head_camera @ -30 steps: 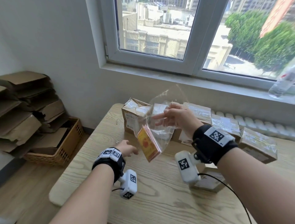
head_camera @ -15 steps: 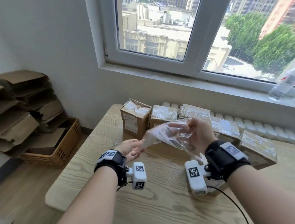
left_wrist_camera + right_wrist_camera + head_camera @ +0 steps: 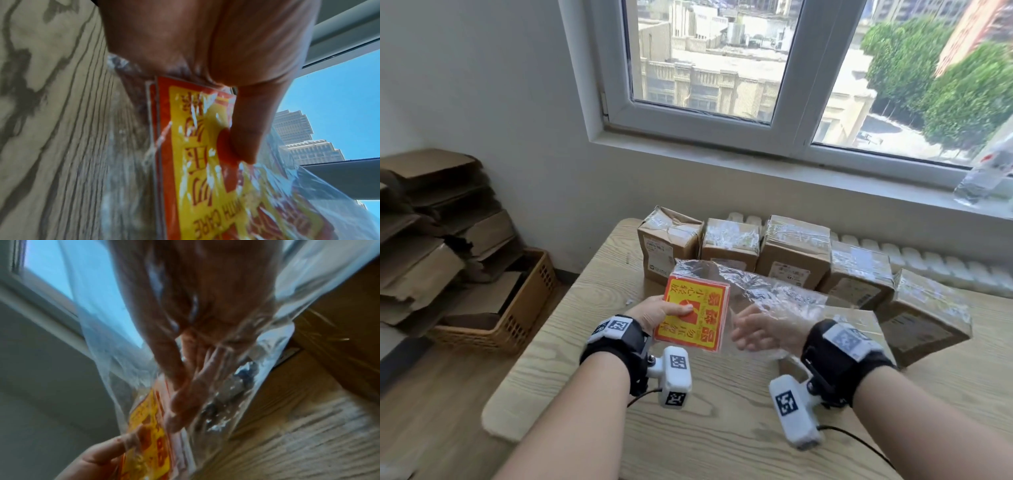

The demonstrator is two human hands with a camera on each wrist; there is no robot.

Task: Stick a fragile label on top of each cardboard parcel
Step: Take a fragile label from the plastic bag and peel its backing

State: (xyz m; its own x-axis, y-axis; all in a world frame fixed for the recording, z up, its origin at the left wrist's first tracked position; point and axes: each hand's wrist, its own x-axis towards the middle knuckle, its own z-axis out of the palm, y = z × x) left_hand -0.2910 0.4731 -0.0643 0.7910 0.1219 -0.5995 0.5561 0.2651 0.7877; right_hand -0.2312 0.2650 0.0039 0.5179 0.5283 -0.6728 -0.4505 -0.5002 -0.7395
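A stack of red-and-yellow fragile labels (image 3: pixel 693 313) sits inside a clear plastic bag (image 3: pixel 774 291). My left hand (image 3: pixel 661 311) pinches the stack through the bag, with the thumb (image 3: pixel 251 129) pressed on the top label (image 3: pixel 197 162). My right hand (image 3: pixel 760 329) is inside the bag, its straight fingers (image 3: pixel 185 394) reaching the edge of the labels (image 3: pixel 148 426). Several taped cardboard parcels stand in a row behind, from the leftmost (image 3: pixel 671 240) to the rightmost (image 3: pixel 924 315).
The wooden table (image 3: pixel 722 428) ends close on the left. On the floor to the left are a basket (image 3: pixel 524 308) and stacked flat cardboard (image 3: pixel 431 222). A plastic bottle (image 3: pixel 986 178) lies on the windowsill. A radiator (image 3: pixel 928 260) runs behind the parcels.
My right hand lowered the bag from mid-air. My left hand came up and took the label stack through the plastic, and my right hand slid into the bag.
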